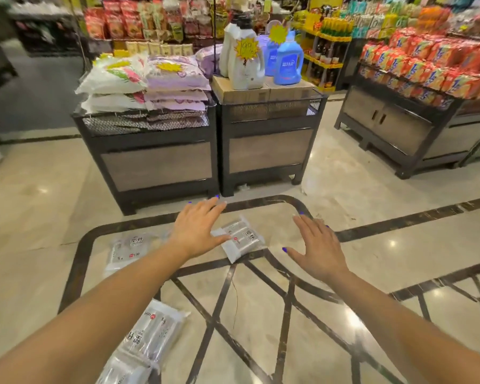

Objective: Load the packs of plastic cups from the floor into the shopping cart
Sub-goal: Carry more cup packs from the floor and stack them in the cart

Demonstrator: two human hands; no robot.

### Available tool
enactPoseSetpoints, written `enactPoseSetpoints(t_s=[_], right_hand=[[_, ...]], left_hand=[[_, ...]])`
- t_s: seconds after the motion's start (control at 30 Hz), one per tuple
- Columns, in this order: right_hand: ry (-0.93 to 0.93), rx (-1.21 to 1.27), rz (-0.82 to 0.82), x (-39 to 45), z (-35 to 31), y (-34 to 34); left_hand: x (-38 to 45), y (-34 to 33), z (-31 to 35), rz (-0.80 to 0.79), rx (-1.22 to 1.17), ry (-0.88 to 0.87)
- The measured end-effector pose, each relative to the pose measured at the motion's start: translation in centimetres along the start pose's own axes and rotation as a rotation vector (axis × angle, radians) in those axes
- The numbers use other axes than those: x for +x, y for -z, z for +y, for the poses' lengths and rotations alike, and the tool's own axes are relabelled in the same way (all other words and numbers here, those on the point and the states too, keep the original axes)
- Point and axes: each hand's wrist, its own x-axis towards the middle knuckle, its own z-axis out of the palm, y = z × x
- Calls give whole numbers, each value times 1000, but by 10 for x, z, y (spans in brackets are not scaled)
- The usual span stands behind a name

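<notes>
Now, step: a pack (240, 238) at 12 o'clock is being reached for.
Left hand (197, 231): spread, empty.
Right hand (317, 246): spread, empty.
Next: pack to be gripped from both sides.

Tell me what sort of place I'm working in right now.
Most likely a supermarket or grocery store aisle: display bins stacked with bagged goods, detergent bottles with starburst price tags, and shelves of packaged snacks. Packs of plastic cups lie on the polished floor.
</notes>
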Motion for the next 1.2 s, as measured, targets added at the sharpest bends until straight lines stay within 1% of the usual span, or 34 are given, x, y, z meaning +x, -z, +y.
enactPoseSetpoints(t_s=[0.13,0.23,0.3,0.4,0.5,0.63,0.7,0.8,0.87,1.03,1.13,1.2], right_hand=[[34,2,-12,62,1,2],[77,66,-11,107,0,0],[79,89,-8,138,-2,-5],[74,89,-27,188,-5,-22],[42,79,-40,244,-9,-41],[-27,94,-38,322,-14,-69],[-25,51,-51,357,-18,-80],[-62,29,-44,402,-24,-91],[-93,38,-27,424,-26,-100],[-168,69,-63,466,-11,-145],[-207,87,-90,484,6,-195],[-223,105,-107,496,19,-241]], left_hand=[[54,-3,-10,10,9,2],[96,-7,-27,27,-23,0],[125,-15,-41,12,-43,-9],[173,-33,-67,-22,-10,-38],[227,-52,-102,-52,62,-100],[307,-71,-153,-117,98,-186],[349,-74,-176,-146,123,-249],[406,-81,-203,-175,176,-355],[435,-91,-213,-200,178,-383],[488,-144,-222,-283,119,-406],[511,-200,-224,-341,87,-428],[525,-250,-227,-374,83,-425]])
